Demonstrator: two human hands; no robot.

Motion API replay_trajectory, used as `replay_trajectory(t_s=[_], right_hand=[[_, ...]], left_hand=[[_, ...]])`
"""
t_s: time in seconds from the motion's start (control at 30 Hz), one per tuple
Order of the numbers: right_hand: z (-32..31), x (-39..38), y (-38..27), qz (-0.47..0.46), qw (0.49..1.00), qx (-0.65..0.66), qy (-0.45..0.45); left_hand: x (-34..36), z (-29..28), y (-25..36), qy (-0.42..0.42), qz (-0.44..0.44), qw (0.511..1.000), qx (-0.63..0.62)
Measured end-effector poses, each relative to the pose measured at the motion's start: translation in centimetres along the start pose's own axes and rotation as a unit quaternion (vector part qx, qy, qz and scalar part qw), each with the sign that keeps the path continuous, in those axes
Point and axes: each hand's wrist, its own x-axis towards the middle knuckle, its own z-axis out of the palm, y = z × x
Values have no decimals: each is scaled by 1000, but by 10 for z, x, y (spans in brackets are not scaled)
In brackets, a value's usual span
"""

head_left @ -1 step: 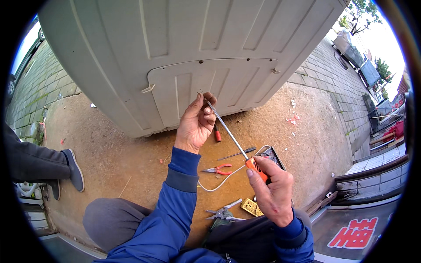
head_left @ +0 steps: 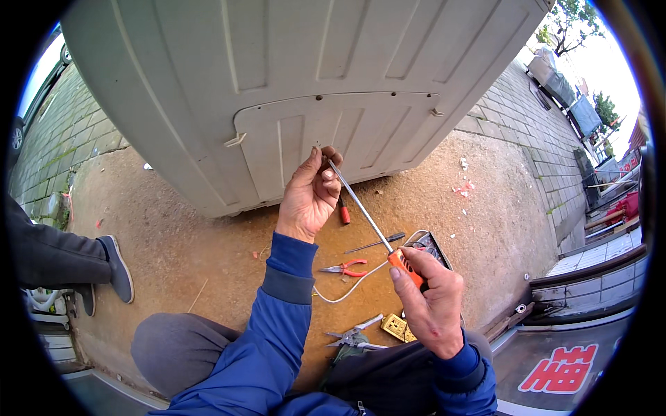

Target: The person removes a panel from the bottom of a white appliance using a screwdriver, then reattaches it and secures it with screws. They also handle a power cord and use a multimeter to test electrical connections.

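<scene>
Right hand [head_left: 431, 305] grips the orange handle of a long screwdriver [head_left: 361, 208]; left hand [head_left: 310, 194] fingers pinch its tip against the grey appliance panel [head_left: 333, 132]. Red pliers [head_left: 345, 268] lie on the dirt ground [head_left: 208, 236], near its middle; no change shows

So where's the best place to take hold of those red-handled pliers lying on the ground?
Grip the red-handled pliers by the two red handles, coming straight down from above. They lie flat on the dirt with nothing on top, handles pointing right and the bare metal nose pointing left, so the handles are the thicker, coated part.
</scene>
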Motion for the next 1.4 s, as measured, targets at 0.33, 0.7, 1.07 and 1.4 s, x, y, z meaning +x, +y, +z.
replay_trajectory(t_s=[0.33, 0.7, 1.07, 1.4], right_hand=[[9, 1, 0, -60, 994, -89, 11], [37, 4, -9, 21, 1000, 10, -13], [85, 19, -32, -198, 976, -51, 69], [93, 25, -39, -203, 971, -98, 82]], left_hand=[[-4, -4, 14, -24, -16, 1000, 3], [-13, 10, 30, 2, 50, 996, 69], [-12, 41, 76, 22, 101, 991, 85], [-6, 43, 75, 22, 130, 989, 70]])
